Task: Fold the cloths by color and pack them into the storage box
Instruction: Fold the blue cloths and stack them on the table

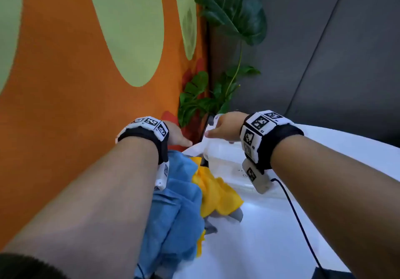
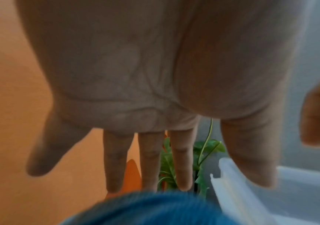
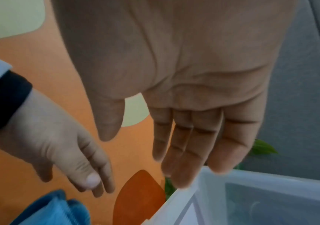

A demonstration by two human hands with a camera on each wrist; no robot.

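A heap of cloths lies on the white table: blue cloth [image 1: 177,209] under my left forearm, yellow cloth [image 1: 214,190] beside it, a grey cloth [image 1: 236,214] peeking out below. The translucent white storage box [image 1: 225,157] stands behind the heap. My left hand [image 1: 179,136] hovers past the blue cloth [image 2: 155,208] with straight spread fingers [image 2: 149,159], holding nothing. My right hand [image 1: 223,128] hangs over the box's far left corner [image 3: 192,196], fingers [image 3: 186,152] straight and together, empty. In the right wrist view the left hand [image 3: 74,159] reaches beside the box, above the blue cloth [image 3: 55,211].
The round white table [image 1: 281,224] ends close to an orange and green wall [image 1: 75,83] on the left. A leafy plant [image 1: 227,66] stands behind the box against a grey wall. A black cable [image 1: 298,220] runs across the table at the right.
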